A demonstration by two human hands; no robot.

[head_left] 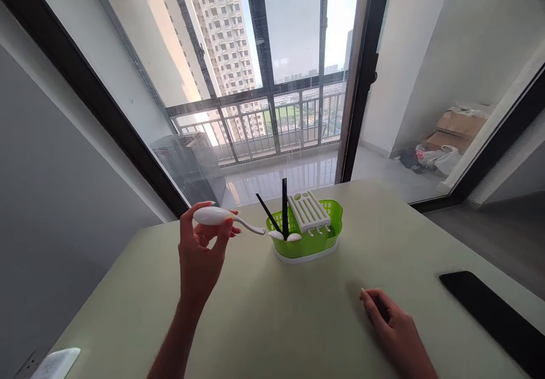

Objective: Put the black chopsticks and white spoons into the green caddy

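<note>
While the left hand (pixel 198 257) is raised above the worktop (pixel 272 322), its fingers and thumb grip a white spoon (pixel 212 216) by the bowl, the curved handle pointing right, its tip near the rim of a green basket (pixel 306 248). The right hand (pixel 392 325) is low at the near right, its fingers curled loosely closed, the thumb tip by the forefinger. The basket has perforated sides and a white base; black chopsticks (pixel 285 209) stand in it, some nearly upright and one leaning left, with two white rounded pieces at its front rim and a white slotted rack (pixel 310 211) tilted over its right part. Farther out, a flat black object (pixel 496 319) lies along the right edge and a white object (pixel 59 363) shows in the near left corner. Beyond the worktop, glass panels face a railing (pixel 293 115) and a tall building (pixel 225 33); cardboard boxes (pixel 462 125) and plastic bags (pixel 445 160) sit on the floor at right.
</note>
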